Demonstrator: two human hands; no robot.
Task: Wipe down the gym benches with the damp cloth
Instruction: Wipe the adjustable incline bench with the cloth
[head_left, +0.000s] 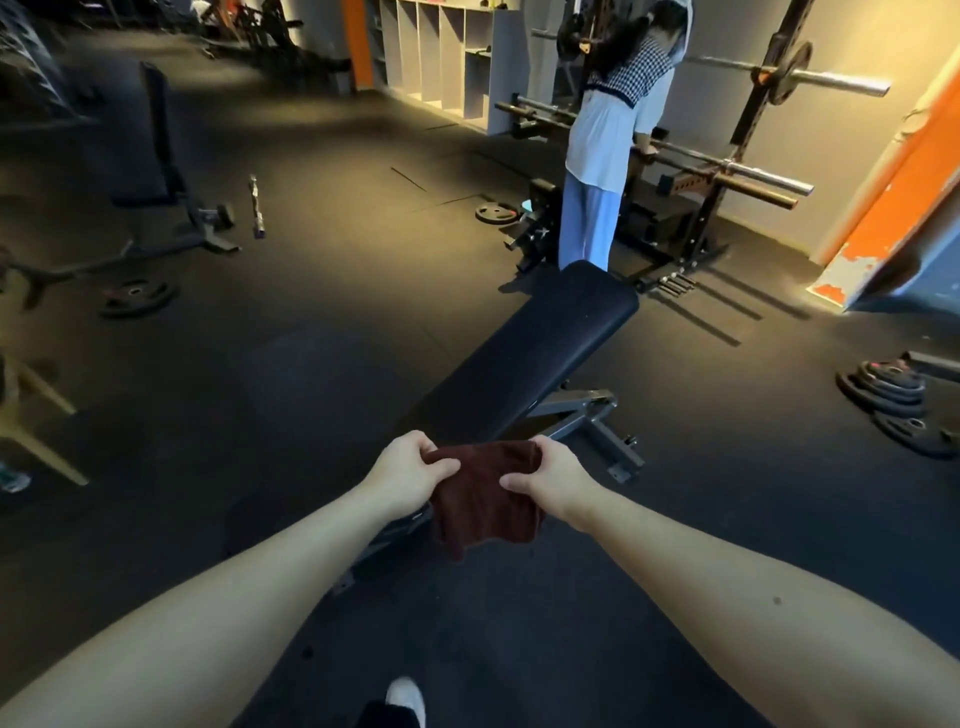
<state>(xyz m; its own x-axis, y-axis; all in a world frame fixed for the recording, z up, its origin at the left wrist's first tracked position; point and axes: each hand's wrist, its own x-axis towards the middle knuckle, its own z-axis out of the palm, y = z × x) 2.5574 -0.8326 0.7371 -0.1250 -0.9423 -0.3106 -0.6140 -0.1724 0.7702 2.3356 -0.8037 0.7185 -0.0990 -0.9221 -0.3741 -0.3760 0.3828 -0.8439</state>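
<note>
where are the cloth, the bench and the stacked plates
cloth (483, 504): head view, middle of the hanging fold
bench (540, 358): head view, centre of the black pad
stacked plates (889, 382): head view, top plate

From the left hand (408, 475) and right hand (550, 478), the bench (545, 353) pad runs away toward 1 o'clock with its top bare along the whole length. At its far end a person (602, 156) stands just beyond the pad, with a rack (727, 171) of barbells behind them blocking 1 to 2 o'clock. The bench's metal frame (587, 415) sticks out low at 2 o'clock, near the right hand. A stack of weight plates (891, 387) sits on the floor (311, 338) at 3 o'clock, well apart. Open floor lies alongside the bench from 9 to 11 o'clock; a loose plate (136, 296) and a chair (31, 410) lie far out.
</note>
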